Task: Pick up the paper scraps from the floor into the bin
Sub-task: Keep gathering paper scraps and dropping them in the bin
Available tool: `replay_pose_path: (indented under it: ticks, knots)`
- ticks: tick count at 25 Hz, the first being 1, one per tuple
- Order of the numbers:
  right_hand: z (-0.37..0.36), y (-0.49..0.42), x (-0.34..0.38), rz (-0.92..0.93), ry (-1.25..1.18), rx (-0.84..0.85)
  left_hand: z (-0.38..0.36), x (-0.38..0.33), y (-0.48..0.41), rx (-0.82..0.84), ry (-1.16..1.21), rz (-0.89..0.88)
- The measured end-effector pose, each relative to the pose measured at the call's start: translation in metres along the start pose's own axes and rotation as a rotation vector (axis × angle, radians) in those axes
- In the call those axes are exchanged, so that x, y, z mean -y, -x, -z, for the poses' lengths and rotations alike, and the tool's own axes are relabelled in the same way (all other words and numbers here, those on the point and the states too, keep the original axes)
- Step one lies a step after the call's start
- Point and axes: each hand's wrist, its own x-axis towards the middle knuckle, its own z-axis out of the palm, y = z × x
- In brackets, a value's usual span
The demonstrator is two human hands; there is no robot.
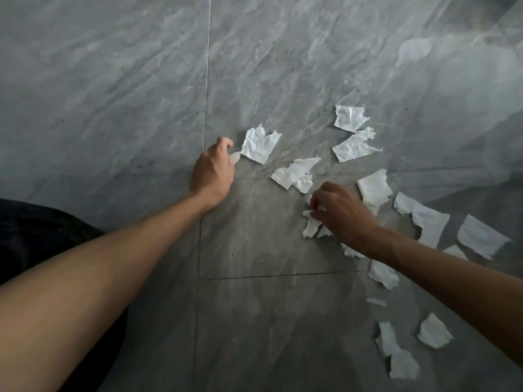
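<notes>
Several torn white paper scraps lie on the grey tiled floor (pixel 113 94), mostly at the centre and right. My left hand (pixel 212 174) reaches forward, its fingers pinching a small scrap (pixel 235 157) right beside a larger crumpled scrap (pixel 260 145). My right hand (pixel 342 213) is curled over a cluster of scraps (pixel 311 226), fingers closed on one of them. Another scrap (pixel 295 175) lies between the two hands. No bin can be seen.
More scraps spread to the right and lower right, such as one (pixel 351 118) at the far end and one (pixel 434 331) near the bottom. A dark object (pixel 34 236) sits at the left edge under my left arm. Tile seams cross the floor.
</notes>
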Motion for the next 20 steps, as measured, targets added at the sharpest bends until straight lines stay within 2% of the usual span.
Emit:
replay_pose_path:
  ticks: [2, 4, 7, 9, 12, 16, 20]
  knots:
    - [-0.001, 0.0, 0.002, 0.051, 0.044, 0.002, -0.009, -0.023, -0.01, 0.084, -0.041, -0.084]
    - [0.0, 0.002, 0.006, 0.033, -0.03, -0.018, -0.019, -0.035, -0.019, 0.168, -0.135, -0.129]
    - [0.013, 0.005, 0.008, -0.233, -0.396, -0.169, -0.029, -0.035, -0.03, 0.254, -0.225, -0.141]
    - [0.024, 0.007, 0.005, -0.394, -0.608, -0.229, -0.03, -0.03, -0.031, 0.233, -0.193, -0.104]
    - [0.035, 0.015, 0.008, -0.529, -0.892, -0.191, -0.023, -0.023, -0.017, 0.206, -0.181, -0.084]
    - [0.044, 0.025, 0.022, -0.519, -0.981, -0.077, 0.006, -0.016, 0.011, 0.276, -0.165, -0.134]
    - [0.052, 0.026, 0.053, -0.532, -1.078, -0.035, 0.078, -0.037, 0.035, 0.104, 0.007, -0.16]
